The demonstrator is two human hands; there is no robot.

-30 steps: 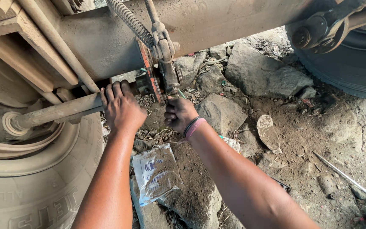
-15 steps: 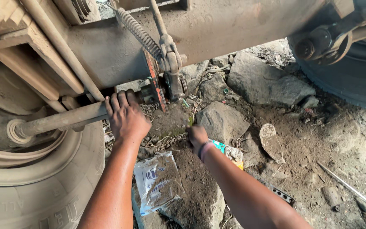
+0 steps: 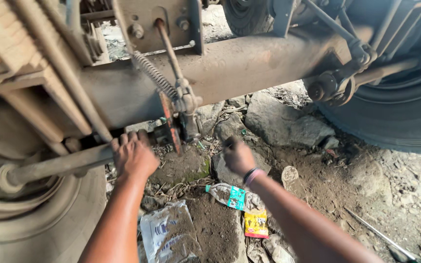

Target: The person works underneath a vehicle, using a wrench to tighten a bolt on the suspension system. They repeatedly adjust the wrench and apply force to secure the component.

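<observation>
left hand (image 3: 133, 157) on the shaft (image 3: 59, 164); right hand (image 3: 238, 156) loose nearby

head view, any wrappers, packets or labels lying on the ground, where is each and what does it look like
Clear plastic bag: flat, dusty, bluish print, below the left hand.
Crushed plastic bottle: teal label, beside the right hand's wrist.
Yellow sachet: small, rectangular, red markings, just below the bottle.
</observation>
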